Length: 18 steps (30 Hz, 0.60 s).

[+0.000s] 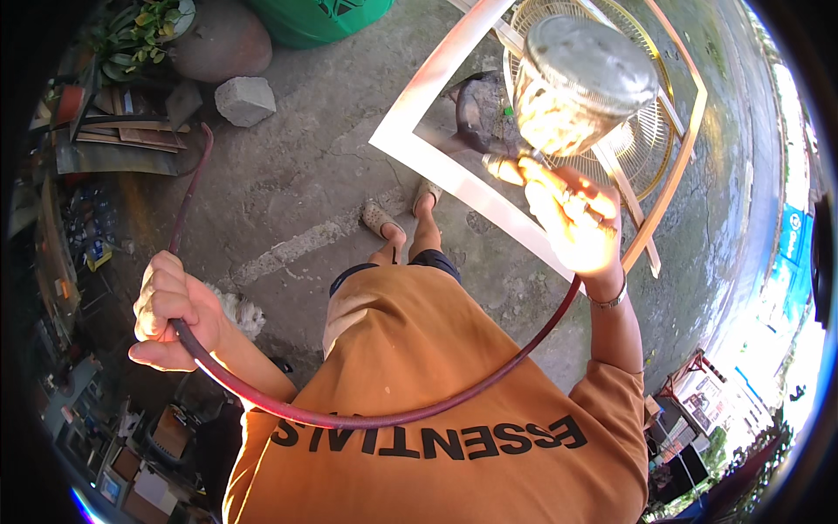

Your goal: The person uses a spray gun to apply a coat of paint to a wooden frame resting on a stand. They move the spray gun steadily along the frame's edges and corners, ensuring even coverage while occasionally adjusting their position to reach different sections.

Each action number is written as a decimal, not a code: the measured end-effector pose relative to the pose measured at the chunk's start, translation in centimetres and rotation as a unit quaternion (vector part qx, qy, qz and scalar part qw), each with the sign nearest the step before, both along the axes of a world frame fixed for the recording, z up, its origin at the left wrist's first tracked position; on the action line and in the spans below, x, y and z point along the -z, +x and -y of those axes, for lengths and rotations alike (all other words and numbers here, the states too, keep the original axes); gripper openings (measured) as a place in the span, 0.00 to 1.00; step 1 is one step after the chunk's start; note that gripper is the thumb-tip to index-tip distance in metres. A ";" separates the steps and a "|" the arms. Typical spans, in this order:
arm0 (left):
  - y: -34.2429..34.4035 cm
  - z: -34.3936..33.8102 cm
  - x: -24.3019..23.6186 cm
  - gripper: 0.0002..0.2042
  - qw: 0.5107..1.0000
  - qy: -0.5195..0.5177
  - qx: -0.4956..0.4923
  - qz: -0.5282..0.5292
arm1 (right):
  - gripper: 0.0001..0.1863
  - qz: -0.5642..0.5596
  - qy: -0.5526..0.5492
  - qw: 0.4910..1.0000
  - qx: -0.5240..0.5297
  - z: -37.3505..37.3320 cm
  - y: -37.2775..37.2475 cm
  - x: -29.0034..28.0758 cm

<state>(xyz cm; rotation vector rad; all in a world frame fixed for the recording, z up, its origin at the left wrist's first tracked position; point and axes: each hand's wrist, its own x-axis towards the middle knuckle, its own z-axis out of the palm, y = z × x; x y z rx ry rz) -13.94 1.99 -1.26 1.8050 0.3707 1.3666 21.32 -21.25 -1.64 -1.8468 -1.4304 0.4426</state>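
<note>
My left hand (179,310) is closed round a dark red hose (375,421), whose slack sags across my front toward my right wrist. A further length of hose rises beyond my left fist. On the right, my right hand (572,214) grips what looks like a paint spray gun (504,168), and strong sunlight washes out its details. A round metal cup (589,65) with a ridged rim sits just beyond the fingers. Under the cup is a round wire fan guard (646,166), resting across wooden slats. A pale angular frame (471,188) surrounds it.
A concrete block (245,101), a rounded clay pot (223,42) and a green container (319,19) stand at the far left. Stacked boards (131,131) and clutter line the left side. Something white and fluffy (244,314) is partly hidden by my left forearm.
</note>
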 end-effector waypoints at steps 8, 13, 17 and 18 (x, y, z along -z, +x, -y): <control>-0.5 0.2 0.1 0.34 1.000 0.012 -0.021 0.003 | 0.10 0.065 0.032 0.973 0.218 -1.5 3.1 -0.5; -0.2 -0.2 0.3 0.34 1.000 0.010 -0.011 -0.003 | 0.09 0.064 0.069 0.981 0.167 -0.7 3.5 0.3; 0.7 -0.3 0.3 0.34 1.000 0.012 -0.006 -0.007 | 0.11 0.136 0.120 0.983 0.027 -0.7 1.0 0.2; 0.8 -0.3 0.3 0.34 1.000 0.012 -0.004 -0.008 | 0.11 0.080 0.088 0.993 0.025 -0.4 0.7 0.3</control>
